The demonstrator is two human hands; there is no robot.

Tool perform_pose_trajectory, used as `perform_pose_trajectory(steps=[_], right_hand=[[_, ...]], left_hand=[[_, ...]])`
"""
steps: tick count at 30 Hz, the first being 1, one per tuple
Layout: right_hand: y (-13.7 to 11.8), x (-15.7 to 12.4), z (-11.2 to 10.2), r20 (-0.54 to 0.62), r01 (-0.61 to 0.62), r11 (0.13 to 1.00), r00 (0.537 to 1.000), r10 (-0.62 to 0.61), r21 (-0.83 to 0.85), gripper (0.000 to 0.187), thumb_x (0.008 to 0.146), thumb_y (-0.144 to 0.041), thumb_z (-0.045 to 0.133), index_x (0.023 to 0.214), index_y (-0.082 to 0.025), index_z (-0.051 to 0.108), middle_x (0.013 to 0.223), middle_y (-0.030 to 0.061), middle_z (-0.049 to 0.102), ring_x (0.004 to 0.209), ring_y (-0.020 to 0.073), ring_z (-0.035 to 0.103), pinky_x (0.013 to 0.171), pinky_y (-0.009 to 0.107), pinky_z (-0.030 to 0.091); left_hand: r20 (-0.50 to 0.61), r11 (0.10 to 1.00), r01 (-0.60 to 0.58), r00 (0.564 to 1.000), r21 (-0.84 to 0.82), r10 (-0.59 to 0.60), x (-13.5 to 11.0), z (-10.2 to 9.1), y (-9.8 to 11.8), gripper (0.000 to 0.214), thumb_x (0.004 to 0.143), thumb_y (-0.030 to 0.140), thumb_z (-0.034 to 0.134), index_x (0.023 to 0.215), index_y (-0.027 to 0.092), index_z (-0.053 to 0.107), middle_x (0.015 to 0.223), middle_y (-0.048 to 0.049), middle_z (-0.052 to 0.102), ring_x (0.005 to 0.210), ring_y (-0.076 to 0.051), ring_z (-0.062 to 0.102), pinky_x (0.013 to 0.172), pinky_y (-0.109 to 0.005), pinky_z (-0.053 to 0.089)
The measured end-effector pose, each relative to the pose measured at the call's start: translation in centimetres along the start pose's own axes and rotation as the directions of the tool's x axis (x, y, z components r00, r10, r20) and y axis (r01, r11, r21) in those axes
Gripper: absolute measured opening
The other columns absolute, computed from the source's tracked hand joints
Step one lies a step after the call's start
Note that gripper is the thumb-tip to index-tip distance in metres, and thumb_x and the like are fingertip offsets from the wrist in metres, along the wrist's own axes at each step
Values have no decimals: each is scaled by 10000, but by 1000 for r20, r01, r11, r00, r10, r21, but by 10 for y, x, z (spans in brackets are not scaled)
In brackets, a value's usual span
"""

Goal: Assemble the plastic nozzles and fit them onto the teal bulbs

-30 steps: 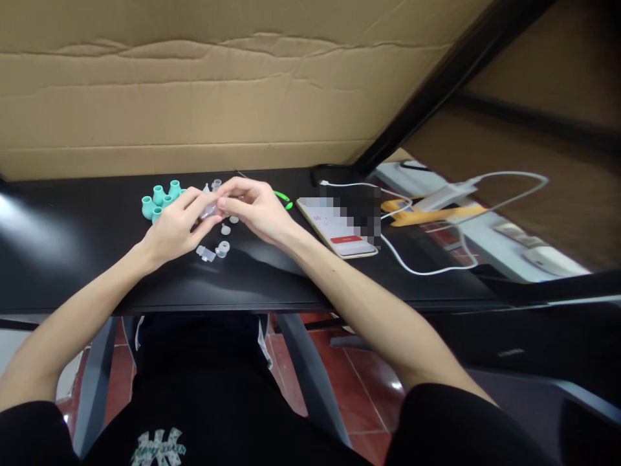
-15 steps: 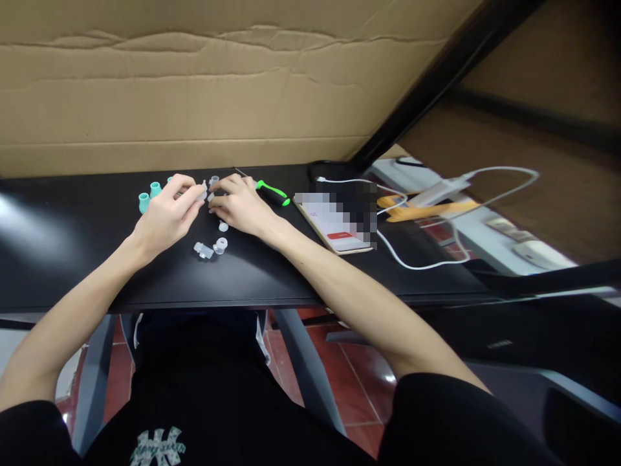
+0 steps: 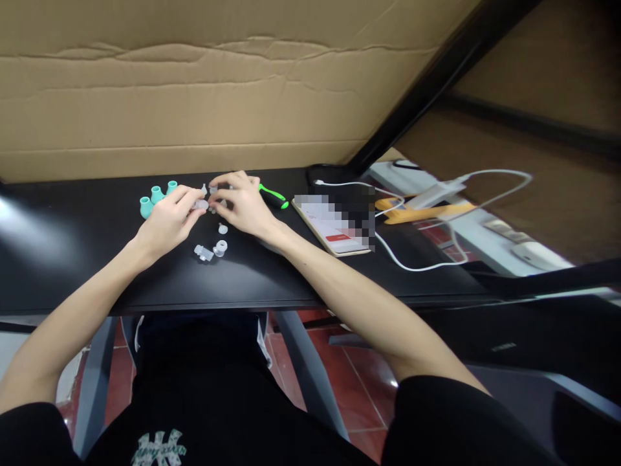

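Observation:
My left hand point(image 3: 167, 219) pinches a small clear plastic part point(image 3: 200, 204) at its fingertips above the black desk point(image 3: 72, 246). My right hand point(image 3: 242, 204) is curled just beside it, fingertips meeting the same cluster of clear parts point(image 3: 213, 206); what it holds is too small to name. Loose clear pieces lie nearer me: a small cap point(image 3: 222, 228), a ring point(image 3: 220, 247) and a tube piece point(image 3: 204, 252). Teal rubber caps point(image 3: 156, 195) stand behind my left hand.
A green-and-black screwdriver point(image 3: 272, 195) lies behind my right hand. Right of it are a phone point(image 3: 334, 234), a white cable point(image 3: 417, 264) and a charger point(image 3: 434, 192). A cardboard sheet point(image 3: 194, 90) backs the desk. A grey chair frame and red tiles show below.
Both hands moved down and away from me toward the desk and the parts there, uncovering the screwdriver, then drew slightly back. The teal caps are partly hidden by my left hand.

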State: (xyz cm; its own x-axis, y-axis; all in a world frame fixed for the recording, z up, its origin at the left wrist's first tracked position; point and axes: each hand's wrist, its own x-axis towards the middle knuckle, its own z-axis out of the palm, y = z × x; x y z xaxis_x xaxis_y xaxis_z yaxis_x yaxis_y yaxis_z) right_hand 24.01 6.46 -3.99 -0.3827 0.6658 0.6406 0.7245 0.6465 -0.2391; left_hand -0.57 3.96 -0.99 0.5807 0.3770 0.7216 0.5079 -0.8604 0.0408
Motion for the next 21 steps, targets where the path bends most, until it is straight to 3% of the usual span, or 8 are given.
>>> perform_pose_trajectory(steps=[3, 6, 14, 21], right_hand=[[-6, 0, -12, -202, 49, 984, 979, -13, 172, 176, 1067, -335, 682, 1017, -246, 826, 1228, 103, 800, 1151, 313, 700, 1023, 525, 512], [-17, -2, -23, -300, 154, 948, 952, -68, 277, 152, 1055, -374, 730, 999, -266, 821, 1070, 60, 812, 1023, 268, 736, 967, 478, 571], [-32, -6, -24, -253, 215, 936, 957, -144, 278, 190, 1066, -359, 718, 922, -262, 794, 1000, 47, 815, 944, 250, 747, 886, 460, 601], [-33, -13, -20, -255, 224, 932, 955, -151, 286, 185, 1085, -342, 719, 936, -251, 782, 997, 48, 807, 919, 236, 741, 867, 424, 612]], left_hand=[[-29, 999, 25, 999, -36, -26, 0, 2, 0, 119, 1116, 229, 668, 1187, 142, 706, 1098, -86, 797, 940, -188, 794, 890, -301, 638], [-37, 997, 39, 998, -62, -41, 0, 3, 2, 129, 1118, 278, 693, 1137, 152, 708, 1024, -59, 797, 885, -173, 787, 851, -283, 631], [-16, 999, -28, 1000, -45, 27, -1, -1, 5, 109, 1126, 276, 689, 1104, 169, 698, 983, -34, 776, 813, -158, 752, 791, -274, 617], [0, 996, -79, 997, -52, 79, -3, -3, 9, 79, 1138, 228, 664, 1171, 168, 702, 1051, -57, 795, 885, -161, 782, 836, -269, 630]])
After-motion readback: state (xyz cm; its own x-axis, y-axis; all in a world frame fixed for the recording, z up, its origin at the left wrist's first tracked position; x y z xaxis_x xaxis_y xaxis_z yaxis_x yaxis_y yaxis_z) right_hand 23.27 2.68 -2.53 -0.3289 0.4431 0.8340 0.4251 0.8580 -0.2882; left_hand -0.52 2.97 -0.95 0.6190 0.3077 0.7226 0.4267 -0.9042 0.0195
